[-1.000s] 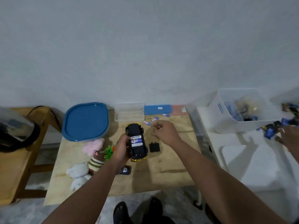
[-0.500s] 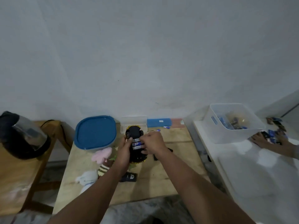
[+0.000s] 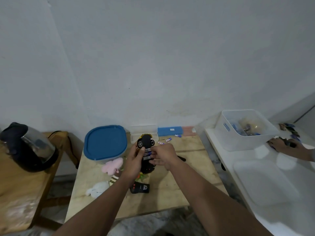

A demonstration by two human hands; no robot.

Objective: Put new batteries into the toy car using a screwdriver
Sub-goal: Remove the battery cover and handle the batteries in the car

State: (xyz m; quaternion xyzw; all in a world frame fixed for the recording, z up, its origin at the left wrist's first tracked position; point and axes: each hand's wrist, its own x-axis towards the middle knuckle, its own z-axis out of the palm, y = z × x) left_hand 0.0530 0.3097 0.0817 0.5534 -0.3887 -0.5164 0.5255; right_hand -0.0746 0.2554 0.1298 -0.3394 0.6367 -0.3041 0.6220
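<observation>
The black toy car (image 3: 145,143) is held upside down above the wooden table (image 3: 187,184), its wheels up and its battery bay showing blue-and-white batteries. My left hand (image 3: 134,160) grips the car from the left side. My right hand (image 3: 162,155) rests on the bay, fingertips pressing on a battery there. Three loose batteries (image 3: 167,140) lie on the table behind the car. A black piece (image 3: 181,158), partly hidden by my right wrist, lies to the right. No screwdriver can be made out.
A blue-lidded container (image 3: 105,144), a clear box (image 3: 144,130) and a blue case (image 3: 169,131) stand at the back. Plush toys (image 3: 105,178) and a black remote (image 3: 140,188) lie at the left front. Left: a kettle (image 3: 29,149). Right: a white bin (image 3: 247,130) and another person's hand (image 3: 281,144).
My right hand came back from the loose batteries to the car's battery bay. The car has been lifted and tilted, and the camera has tipped upward.
</observation>
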